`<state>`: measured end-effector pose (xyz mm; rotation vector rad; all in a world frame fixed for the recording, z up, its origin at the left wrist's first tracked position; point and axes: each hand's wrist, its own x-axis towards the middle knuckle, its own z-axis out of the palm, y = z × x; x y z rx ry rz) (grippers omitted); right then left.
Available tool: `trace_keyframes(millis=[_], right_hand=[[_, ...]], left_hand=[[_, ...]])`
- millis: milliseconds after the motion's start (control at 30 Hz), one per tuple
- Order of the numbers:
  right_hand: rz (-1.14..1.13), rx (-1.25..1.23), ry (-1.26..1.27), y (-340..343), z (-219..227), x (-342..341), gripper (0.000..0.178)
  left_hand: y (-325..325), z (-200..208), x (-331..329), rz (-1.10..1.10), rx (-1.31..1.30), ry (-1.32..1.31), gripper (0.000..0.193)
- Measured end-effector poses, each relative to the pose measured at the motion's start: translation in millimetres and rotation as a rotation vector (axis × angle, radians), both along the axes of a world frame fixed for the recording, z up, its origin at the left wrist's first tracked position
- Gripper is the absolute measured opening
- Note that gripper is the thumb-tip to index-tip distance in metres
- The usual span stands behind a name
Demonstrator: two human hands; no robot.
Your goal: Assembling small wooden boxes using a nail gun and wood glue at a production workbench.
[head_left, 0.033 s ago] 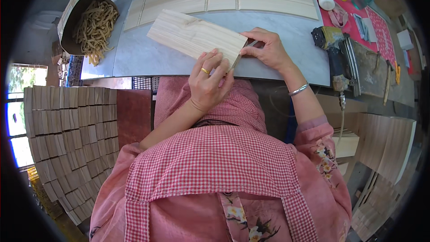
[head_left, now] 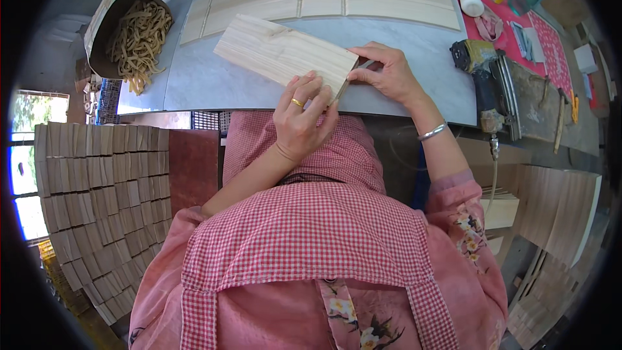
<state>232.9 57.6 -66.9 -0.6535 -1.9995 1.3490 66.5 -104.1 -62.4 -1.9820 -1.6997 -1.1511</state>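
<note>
Your left grip [head_left: 302, 113] grasps the wooden board [head_left: 278, 45] near its right end, at the near edge of the tabletop [head_left: 194, 84]; its long axis slants toward the far-left corner. Your right grip [head_left: 386, 72] touches that end; its hold and the half-hidden grey sliver [head_left: 371, 63] cannot be determined.

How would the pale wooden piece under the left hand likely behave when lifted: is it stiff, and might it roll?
The wooden piece is probably stiff, as its long edges run straight without visible sag. It seems unlikely to roll, because its upper face is broad and flat. The pale wood might also be fairly light.
</note>
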Motion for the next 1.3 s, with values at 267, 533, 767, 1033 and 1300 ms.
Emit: trace_keyframes(millis=[267,533,767,1033,1300], right_hand=[[-0.818,0.862,-0.638,19,27,132,0.054],[-0.896,0.415,-1.037,30,3,197,0.053],[-0.702,0.001,-1.007,-5,120,141,0.044],[-0.227,0.205,-0.672,-70,178,51,0.038],[-0.153,0.135,-0.667,-66,180,29,0.042]], left_hand=[[-1,-2,-4,0.008,0.040,-0.003,0.025],[1,1,-6,-0.024,0.071,0.010,0.023],[-1,-3,-8,-0.031,0.104,-0.040,0.017],[1,-5,-10,-0.036,0.115,-0.059,0.016],[1,-3,-10,-0.025,0.117,-0.049,0.019]])
